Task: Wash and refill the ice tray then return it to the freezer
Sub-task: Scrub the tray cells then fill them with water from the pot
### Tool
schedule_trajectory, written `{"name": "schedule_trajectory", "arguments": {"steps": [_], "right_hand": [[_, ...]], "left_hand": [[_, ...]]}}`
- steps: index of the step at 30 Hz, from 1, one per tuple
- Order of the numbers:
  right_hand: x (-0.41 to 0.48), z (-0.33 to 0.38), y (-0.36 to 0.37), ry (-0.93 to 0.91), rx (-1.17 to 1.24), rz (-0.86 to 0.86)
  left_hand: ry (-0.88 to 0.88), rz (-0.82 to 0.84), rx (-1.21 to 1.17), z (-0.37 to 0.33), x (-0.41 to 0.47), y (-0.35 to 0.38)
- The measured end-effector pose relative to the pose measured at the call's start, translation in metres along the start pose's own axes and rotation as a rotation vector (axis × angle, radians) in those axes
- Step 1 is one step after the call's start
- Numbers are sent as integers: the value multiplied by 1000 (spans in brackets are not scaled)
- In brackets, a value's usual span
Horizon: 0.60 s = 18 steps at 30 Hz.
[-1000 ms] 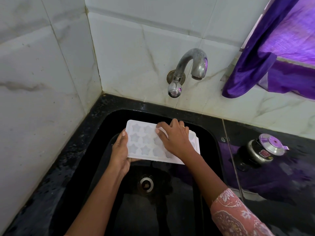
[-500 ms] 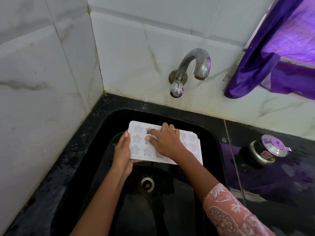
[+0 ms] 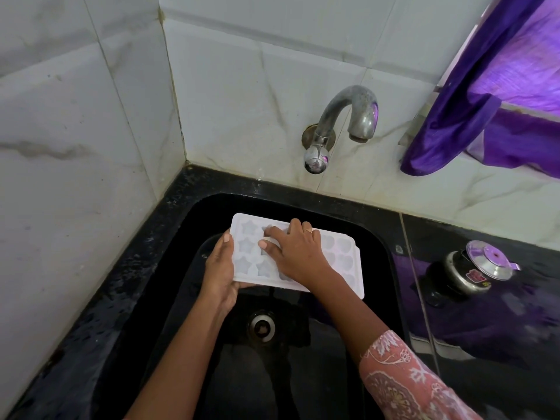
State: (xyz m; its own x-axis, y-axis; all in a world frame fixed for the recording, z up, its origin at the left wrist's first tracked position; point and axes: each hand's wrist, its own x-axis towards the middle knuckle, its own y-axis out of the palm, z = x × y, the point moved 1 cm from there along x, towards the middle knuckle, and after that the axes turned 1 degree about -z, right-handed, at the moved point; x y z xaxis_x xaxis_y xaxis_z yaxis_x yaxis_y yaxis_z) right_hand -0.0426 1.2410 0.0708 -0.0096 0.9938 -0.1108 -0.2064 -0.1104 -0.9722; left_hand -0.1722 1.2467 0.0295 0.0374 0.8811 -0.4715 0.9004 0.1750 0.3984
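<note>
A white ice tray (image 3: 344, 259) with star and heart shaped cells is held level over the black sink (image 3: 375, 237). My left hand (image 3: 219, 274) grips its left short edge, thumb on top. My right hand (image 3: 295, 253) lies flat on the tray's top, fingers spread over the left-middle cells, hiding several of them. The metal tap (image 3: 348, 122) juts from the tiled wall above the tray; no water runs from it.
The sink drain (image 3: 262, 327) lies below the tray. A black countertop (image 3: 491, 344) extends right, with a small steel pressure cooker (image 3: 475, 269) on it. A purple curtain (image 3: 491, 95) hangs at upper right. Marble tile walls close the left and back.
My right hand has slid leftward across the tray's top, from the middle cells toward the left ones. The left hand keeps its grip on the left edge.
</note>
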Motion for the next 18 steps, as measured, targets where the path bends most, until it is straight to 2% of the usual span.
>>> {"name": "schedule_trajectory", "arguments": {"steps": [3,7,11,18], "right_hand": [[1,-1,-6,-12,-38,9],[4,5,-20,-56,-24,-114],[9,17,-13,-142,-94,-37],[13,22,4,-126,-87,18]], "left_hand": [[0,-5,10,1,0,-2],[-1,-6,1,8,0,-5],[-36,-25,-34,14,1,-7],[-55,-39,-53,14,4,-9]]}}
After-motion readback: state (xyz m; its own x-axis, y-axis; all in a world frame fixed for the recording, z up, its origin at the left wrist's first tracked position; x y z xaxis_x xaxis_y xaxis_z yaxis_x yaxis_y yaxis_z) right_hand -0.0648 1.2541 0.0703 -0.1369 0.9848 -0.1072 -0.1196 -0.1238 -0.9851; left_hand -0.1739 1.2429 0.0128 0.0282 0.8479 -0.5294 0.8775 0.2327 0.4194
